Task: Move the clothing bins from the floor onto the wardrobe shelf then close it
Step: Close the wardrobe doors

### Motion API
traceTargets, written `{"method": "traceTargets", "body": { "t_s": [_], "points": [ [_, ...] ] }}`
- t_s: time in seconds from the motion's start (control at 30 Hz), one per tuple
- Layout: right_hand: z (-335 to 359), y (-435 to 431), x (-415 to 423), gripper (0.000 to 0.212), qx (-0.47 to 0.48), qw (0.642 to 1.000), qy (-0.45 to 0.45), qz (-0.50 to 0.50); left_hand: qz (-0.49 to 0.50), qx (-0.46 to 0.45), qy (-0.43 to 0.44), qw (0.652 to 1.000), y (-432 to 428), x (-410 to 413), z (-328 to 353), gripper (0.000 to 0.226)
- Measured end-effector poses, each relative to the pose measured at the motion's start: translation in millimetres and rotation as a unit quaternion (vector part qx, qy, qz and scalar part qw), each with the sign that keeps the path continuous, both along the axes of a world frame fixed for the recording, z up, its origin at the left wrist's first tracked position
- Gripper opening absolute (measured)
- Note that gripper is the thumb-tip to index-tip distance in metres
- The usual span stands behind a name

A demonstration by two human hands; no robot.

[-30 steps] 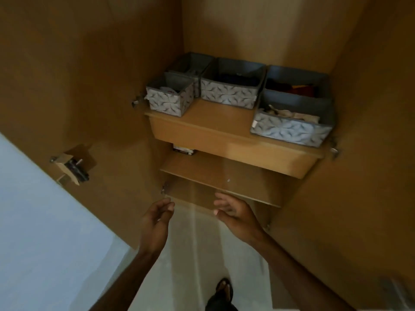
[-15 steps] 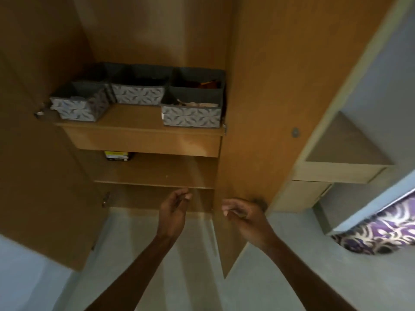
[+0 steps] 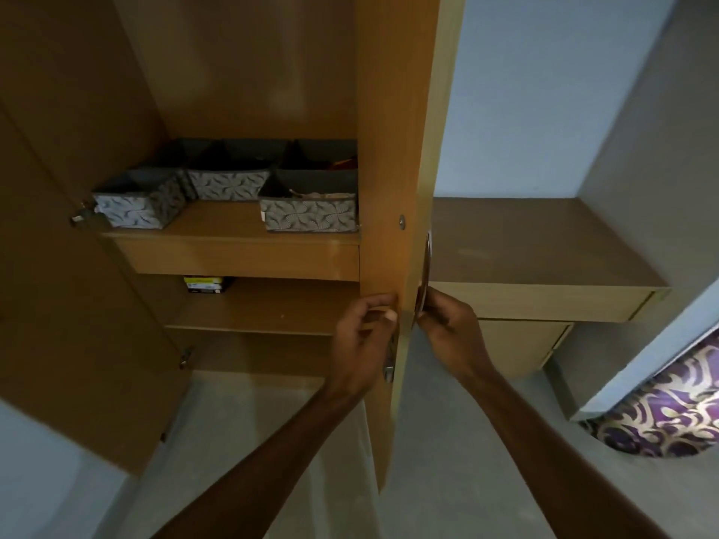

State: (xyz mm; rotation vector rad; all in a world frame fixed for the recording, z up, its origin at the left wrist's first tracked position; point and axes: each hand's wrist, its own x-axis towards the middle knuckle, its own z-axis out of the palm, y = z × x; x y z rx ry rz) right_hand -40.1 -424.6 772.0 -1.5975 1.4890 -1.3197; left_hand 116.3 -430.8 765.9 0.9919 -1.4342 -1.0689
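Note:
Several grey patterned clothing bins stand on the wardrobe shelf: a small one at the left, one behind it in the middle, and one at the right with cloth inside. The right wardrobe door stands edge-on toward me and hides part of the shelf. My left hand grips the door's inner face at its edge. My right hand holds the metal handle on the door's outer side. The left door is swung wide open.
A lower shelf carries a small yellow and black box. To the right of the wardrobe is a wooden side unit with a drawer. A purple patterned cloth lies at the far right. Pale floor spreads below.
The view has swung right. Both hands rose from below the lower shelf and took hold of the right door, which has turned from open to edge-on.

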Motion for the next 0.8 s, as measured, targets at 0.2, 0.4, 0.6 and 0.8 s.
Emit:
{"method": "traceTargets", "body": {
  "t_s": [0.2,0.4,0.6,0.8],
  "points": [
    [4.8,-9.8,23.6,0.029,-0.013,0.998,0.039,0.04,0.035,-0.027,0.015,0.999,3.8,30.6,2.9,0.027],
    [6.2,-35.0,91.4,0.032,0.0,0.991,0.018,0.13,0.112,-0.045,0.04,0.992,-6.6,101.8,3.6,0.026],
    [-3.3,-83.7,177.5,0.049,0.034,0.974,0.014,0.222,0.164,-0.051,0.038,0.984,-38.2,177.1,3.1,0.043],
    [4.2,-147.0,260.2,0.056,0.038,0.966,0.01,0.256,0.195,0.044,0.053,0.978,-113.9,246.8,13.3,0.062]
  ]
}}
